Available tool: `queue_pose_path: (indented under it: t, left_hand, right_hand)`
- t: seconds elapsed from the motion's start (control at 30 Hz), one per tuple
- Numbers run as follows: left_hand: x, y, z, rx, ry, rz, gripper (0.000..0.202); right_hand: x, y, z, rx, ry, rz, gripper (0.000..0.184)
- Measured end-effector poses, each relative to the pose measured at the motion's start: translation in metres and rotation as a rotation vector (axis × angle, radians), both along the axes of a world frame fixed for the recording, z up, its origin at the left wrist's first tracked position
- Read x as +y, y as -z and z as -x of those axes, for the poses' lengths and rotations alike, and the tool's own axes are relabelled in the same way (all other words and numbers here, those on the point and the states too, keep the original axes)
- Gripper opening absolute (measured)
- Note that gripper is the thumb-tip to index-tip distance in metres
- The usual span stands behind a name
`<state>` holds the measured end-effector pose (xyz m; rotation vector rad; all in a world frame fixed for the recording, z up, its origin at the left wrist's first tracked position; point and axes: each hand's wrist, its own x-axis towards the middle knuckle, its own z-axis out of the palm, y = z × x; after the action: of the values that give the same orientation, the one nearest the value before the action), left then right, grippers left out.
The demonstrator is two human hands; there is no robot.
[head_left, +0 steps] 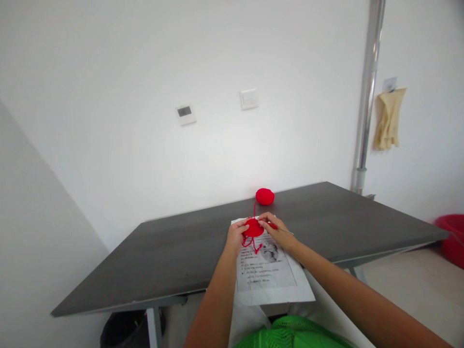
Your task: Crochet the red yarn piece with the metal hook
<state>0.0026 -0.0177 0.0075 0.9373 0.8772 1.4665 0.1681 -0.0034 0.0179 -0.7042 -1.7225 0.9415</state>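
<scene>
A round red crochet piece (254,227) is pinched at its left edge by my left hand (237,235). My right hand (276,228) is closed around a crochet hook (286,231) with a red grip, its thin metal end sticking out to the right. The right fingertips are at the piece's right edge; the hook's working tip is hidden there. Loose red yarn tails (256,247) dangle below the piece. From its far side a strand runs up to a red ball of yarn (265,196) near the wall. Under both hands lies a printed sheet (266,278).
The dark grey table (174,256) stands against a white wall, and the sheet overhangs its front edge. Beneath it at left is a black bin (123,331). A red tub (455,237) sits on the floor at right. Pale gloves (389,118) hang beside a metal pipe (369,101).
</scene>
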Motion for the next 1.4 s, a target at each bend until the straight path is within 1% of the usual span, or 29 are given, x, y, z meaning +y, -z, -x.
queue_pose_path:
  t: [0.23,0.37,0.47,0.53,0.63,0.77,0.87,1.0,1.1,1.27,1.4]
  left_hand:
    - [-0.003,-0.003,-0.002,-0.04,0.036,-0.011,0.038]
    - [-0.006,-0.003,-0.001,0.006,0.075,0.012,0.041]
    - [-0.008,-0.003,-0.001,0.05,0.096,0.032,0.048]
    - [-0.008,-0.002,0.0,0.057,0.099,0.024,0.052]
    - [-0.007,-0.002,-0.001,0.069,0.097,0.016,0.053]
    - [-0.007,-0.002,-0.001,0.124,0.056,0.031,0.053]
    - [-0.007,-0.002,-0.001,0.183,0.043,0.05,0.053]
    - [-0.008,-0.006,0.0,0.197,0.014,0.076,0.057]
    - [-0.01,-0.009,0.0,0.167,-0.013,0.093,0.057]
    - [-0.012,-0.012,0.0,0.166,-0.024,0.095,0.054]
    - [-0.012,-0.011,0.001,0.177,0.005,0.1,0.057]
  right_hand:
    - [0.001,0.002,0.001,0.019,0.009,-0.028,0.015]
    - [0.004,0.003,0.0,0.058,-0.072,0.021,0.023]
    - [0.006,0.004,0.001,0.086,-0.161,0.059,0.031]
    - [0.007,0.005,0.002,0.1,-0.206,0.085,0.034]
    - [0.007,0.007,0.003,0.119,-0.234,0.112,0.032]
    - [0.007,0.007,0.004,0.141,-0.233,0.109,0.027]
    - [0.007,0.005,0.003,0.149,-0.227,0.117,0.027]
    - [0.008,0.004,0.001,0.145,-0.19,0.224,0.03]
    - [0.008,0.002,-0.001,0.195,-0.187,0.31,0.033]
    - [0.008,-0.001,-0.005,0.301,-0.262,0.455,0.032]
    - [0.01,-0.003,-0.007,0.35,-0.314,0.535,0.028]
